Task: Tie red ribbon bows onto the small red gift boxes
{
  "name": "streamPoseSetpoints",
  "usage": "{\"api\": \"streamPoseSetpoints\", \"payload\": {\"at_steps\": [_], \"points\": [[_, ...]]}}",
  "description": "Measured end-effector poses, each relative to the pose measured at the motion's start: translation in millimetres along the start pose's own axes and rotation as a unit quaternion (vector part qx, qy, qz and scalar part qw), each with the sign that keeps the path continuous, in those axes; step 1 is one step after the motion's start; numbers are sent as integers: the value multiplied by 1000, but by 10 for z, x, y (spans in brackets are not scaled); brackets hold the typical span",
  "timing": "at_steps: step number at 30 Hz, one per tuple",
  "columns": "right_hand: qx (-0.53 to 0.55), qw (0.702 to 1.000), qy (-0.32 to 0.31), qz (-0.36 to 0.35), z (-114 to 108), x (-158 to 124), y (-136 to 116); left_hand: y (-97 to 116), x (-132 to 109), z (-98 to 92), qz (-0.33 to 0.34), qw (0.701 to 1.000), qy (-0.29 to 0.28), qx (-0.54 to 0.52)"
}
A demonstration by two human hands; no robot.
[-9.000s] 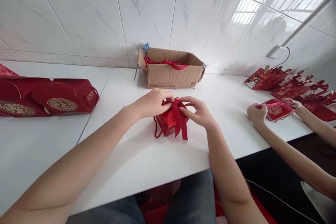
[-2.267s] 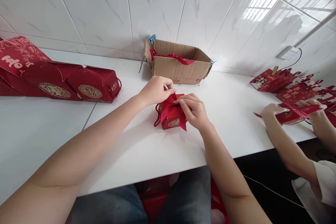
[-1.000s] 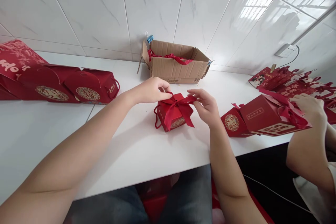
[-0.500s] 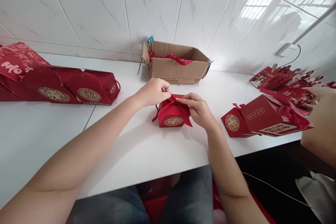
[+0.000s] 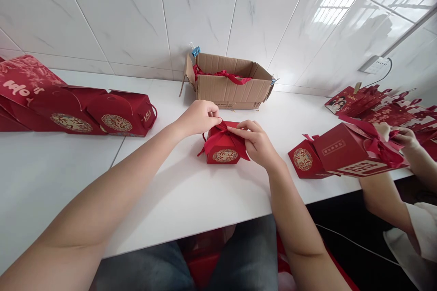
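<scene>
Tabletop: left hand, right hand on ribbon atop box (gold characters).

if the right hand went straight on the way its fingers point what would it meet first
Probably the red bow: the forefinger of the right hand seems to touch it. Just past it lie the fingertips of the left hand, though depth is hard to judge from this one view.

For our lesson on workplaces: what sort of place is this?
Probably a packing workroom: red gift boxes stand along the white table, a carton holds red ribbon, and another person's hands work nearby.
</scene>
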State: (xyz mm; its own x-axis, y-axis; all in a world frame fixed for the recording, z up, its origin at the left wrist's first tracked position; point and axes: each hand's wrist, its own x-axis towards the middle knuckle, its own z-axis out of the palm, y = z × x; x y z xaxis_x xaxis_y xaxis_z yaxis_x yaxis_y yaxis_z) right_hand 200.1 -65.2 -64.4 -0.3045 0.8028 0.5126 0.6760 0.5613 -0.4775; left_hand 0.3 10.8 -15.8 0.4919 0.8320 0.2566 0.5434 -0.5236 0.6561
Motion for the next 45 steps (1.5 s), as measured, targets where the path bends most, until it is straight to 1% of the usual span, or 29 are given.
{"api": "streamPoseSetpoints", "payload": {"at_steps": [7, 16, 24, 32, 35, 38, 40, 41, 43, 44, 45], "points": [[-1, 1000, -11, 8, -20, -8, 1, -3, 13, -5, -10, 1000, 4, 2], [0, 1000, -16, 4, -20, -14, -3, 6, -2, -20, 6, 1000, 10, 3], [-7, 1000, -16, 10, -9, -8, -7, -11, 7, 0, -1, 1000, 17, -2], [-9, 999, -28, 25, -31, 1, -31, -31, 20, 21, 7, 1000, 23, -18], [-2, 999, -18, 30, -18, -1, -14, -66, 38, 38, -13, 999, 15, -35], [42, 998, 17, 33, -31, -1, 1, -152, 63, 49, -46, 995, 4, -86], [91, 995, 34, 34, -73, -2, -3, -242, 78, 72, -47, 985, -17, -166], [115, 992, 38, 34, -102, -3, -8, -295, 82, 97, -38, 973, -31, -224], [148, 988, 27, 30, -158, -7, -18, -408, 79, 187, -24, 936, -43, -349], [156, 987, 10, 26, -179, -10, -19, -463, 71, 250, -22, 915, -29, -401], [157, 987, -12, 22, -189, -13, -17, -516, 61, 322, -38, 900, -3, -434]]}}
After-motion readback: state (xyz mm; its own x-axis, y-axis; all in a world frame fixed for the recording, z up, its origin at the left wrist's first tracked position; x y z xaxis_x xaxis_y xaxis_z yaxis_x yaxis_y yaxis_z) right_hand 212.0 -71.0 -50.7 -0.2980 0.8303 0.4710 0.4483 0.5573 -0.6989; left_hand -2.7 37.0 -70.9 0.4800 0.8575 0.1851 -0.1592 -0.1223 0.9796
